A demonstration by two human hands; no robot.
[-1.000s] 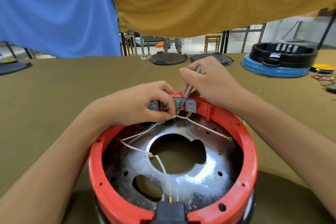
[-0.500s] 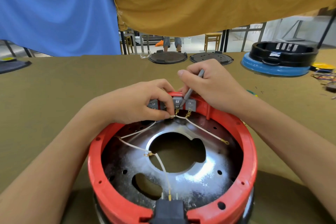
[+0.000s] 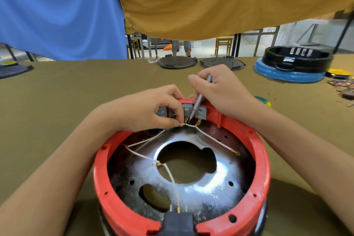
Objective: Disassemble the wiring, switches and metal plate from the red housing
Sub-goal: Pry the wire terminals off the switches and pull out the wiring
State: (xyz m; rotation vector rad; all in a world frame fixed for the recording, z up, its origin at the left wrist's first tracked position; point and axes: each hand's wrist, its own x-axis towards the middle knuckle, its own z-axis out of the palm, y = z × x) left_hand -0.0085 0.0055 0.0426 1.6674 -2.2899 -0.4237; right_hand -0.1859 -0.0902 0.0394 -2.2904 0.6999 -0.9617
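Observation:
The round red housing (image 3: 263,161) stands on the table in front of me, with a shiny metal plate (image 3: 208,187) inside it. Grey switches (image 3: 201,112) sit at its far rim. White wires (image 3: 172,175) run from the switches across the plate to a black socket (image 3: 179,221) at the near rim. My left hand (image 3: 145,109) pinches a white wire at a switch terminal. My right hand (image 3: 220,90) grips a thin grey tool (image 3: 200,98) like a pen, its tip down between the switch terminals.
The table wears an olive cloth (image 3: 67,92). Two dark round plates (image 3: 177,62) lie at the far edge. A black housing on a blue base (image 3: 295,63) stands far right, with loose coloured wires (image 3: 342,84) beside it. Blue and mustard cloths hang above.
Both hands stay at the switches. My right hand has lifted slightly and the tool stands a little steeper, its tip still at the terminals.

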